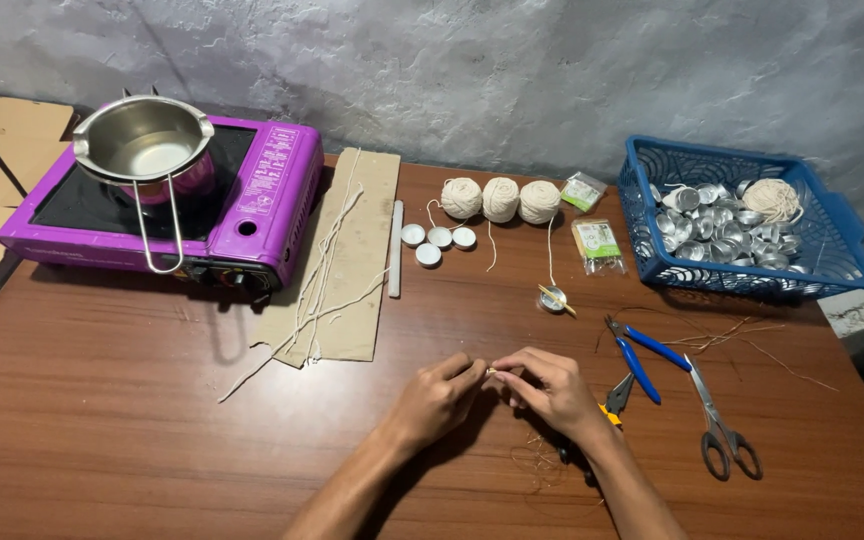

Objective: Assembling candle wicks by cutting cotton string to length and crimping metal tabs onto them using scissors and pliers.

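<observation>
The bench (102, 420) is reddish-brown with a wood grain pattern. The stove (252, 215) is bright purple with a black top, and the pot (142, 140) on it is silver. The basket (832, 250) is blue with a lattice pattern. The pliers (642, 360) have blue handles. The three string balls (500, 198) are cream. The cardboard (357, 250) is light brown.
</observation>
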